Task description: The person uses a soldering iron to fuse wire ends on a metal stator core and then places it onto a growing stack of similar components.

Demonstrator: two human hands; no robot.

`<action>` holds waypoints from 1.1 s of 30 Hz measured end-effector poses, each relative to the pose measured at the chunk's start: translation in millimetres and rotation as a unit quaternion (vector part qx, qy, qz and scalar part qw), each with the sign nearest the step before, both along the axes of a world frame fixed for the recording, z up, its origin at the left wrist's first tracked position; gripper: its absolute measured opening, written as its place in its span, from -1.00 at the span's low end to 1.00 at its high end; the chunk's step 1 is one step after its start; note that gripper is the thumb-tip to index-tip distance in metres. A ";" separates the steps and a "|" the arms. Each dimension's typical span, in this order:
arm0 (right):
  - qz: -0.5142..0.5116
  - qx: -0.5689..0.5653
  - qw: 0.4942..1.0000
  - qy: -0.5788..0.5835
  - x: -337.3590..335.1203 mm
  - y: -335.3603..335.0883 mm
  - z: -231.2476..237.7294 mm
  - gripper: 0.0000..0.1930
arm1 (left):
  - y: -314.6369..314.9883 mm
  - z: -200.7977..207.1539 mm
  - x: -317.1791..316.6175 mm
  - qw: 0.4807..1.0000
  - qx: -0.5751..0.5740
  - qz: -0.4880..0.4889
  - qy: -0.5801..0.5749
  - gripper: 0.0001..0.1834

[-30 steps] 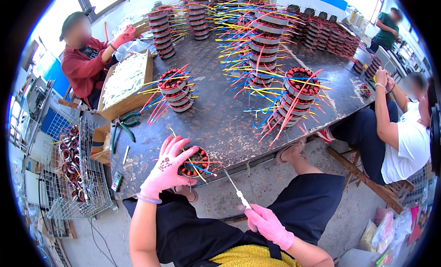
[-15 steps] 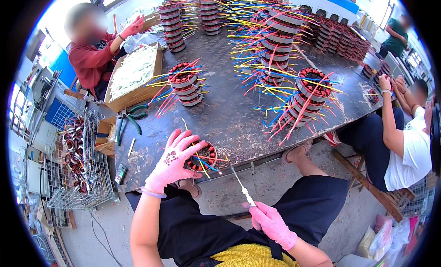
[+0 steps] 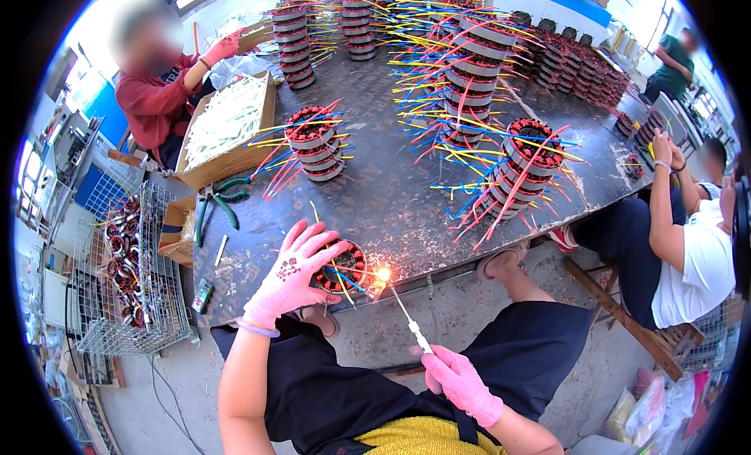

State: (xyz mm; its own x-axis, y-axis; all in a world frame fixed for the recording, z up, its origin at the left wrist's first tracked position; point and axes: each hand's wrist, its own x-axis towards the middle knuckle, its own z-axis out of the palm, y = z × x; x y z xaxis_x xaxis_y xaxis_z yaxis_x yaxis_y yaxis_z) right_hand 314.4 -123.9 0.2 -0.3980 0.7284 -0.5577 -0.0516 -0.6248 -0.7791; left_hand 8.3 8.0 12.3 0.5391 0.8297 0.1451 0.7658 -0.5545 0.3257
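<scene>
My left hand [image 3: 288, 273], in a pink glove, grips the left side of a motor stator [image 3: 360, 258] at the table's near edge. Red coils line the stator's ring; red, blue and yellow lead wires [image 3: 344, 280] stick out of it toward the right. At the wire ends a bright orange-white glow [image 3: 382, 274] with sparks hides the tips. Closed round a slim rod with a white handle [image 3: 418, 337] is my right hand [image 3: 463, 383], also gloved in pink. The rod's thin metal end points up at the glow.
Stator stacks [image 3: 314, 146] [image 3: 522, 169] with loose wires stand on the dark table [image 3: 375, 197]. Green-handled pliers [image 3: 222, 201] lie at left, near a carton of white strips [image 3: 227, 126]. A wire basket [image 3: 141, 330] stands beside the table. Co-workers sit left and right.
A bright glow with sparks has appeared at the wire ends by the rod's tip. Both my hands have barely moved. The co-worker at right has shifted their hands.
</scene>
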 end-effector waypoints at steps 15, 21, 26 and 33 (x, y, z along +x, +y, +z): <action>-0.007 -0.006 1.000 0.018 0.1 -1.3 -2.0 -0.61 | 0.7 0.4 -0.6 1.000 -0.011 -0.001 -0.005 0.04; 0.001 0.008 1.000 0.004 3.4 -3.4 -6.3 -0.62 | 1.5 -0.6 1.2 1.000 -0.014 -0.003 -0.009 0.04; 0.007 0.017 1.000 0.009 1.4 -2.9 -7.4 -0.61 | -0.4 2.1 0.1 1.000 -0.015 0.000 0.000 0.04; 0.006 0.013 1.000 0.003 1.3 -1.9 -6.5 -0.60 | 0.0 2.6 1.9 1.000 -0.012 -0.005 0.000 0.03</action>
